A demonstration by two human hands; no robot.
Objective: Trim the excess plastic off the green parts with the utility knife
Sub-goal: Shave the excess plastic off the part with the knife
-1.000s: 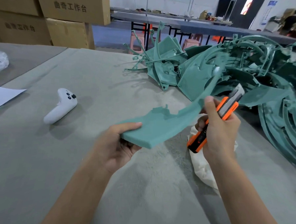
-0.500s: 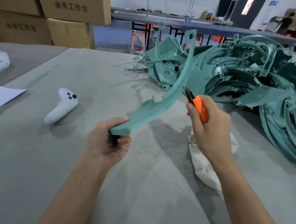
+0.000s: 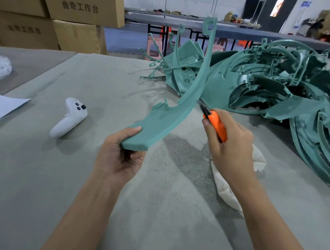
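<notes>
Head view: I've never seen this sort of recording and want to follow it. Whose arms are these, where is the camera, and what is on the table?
There is no machine here. A person wears a camera on the head, so you look down along their two arms. The left hand holds one end of a long curved green part, lifted off the table. The right hand grips an orange knife, blade tip by the part's edge. Behind lies a pile of more green parts. Also there: a white controller, a cloth, a paper sheet.
</notes>
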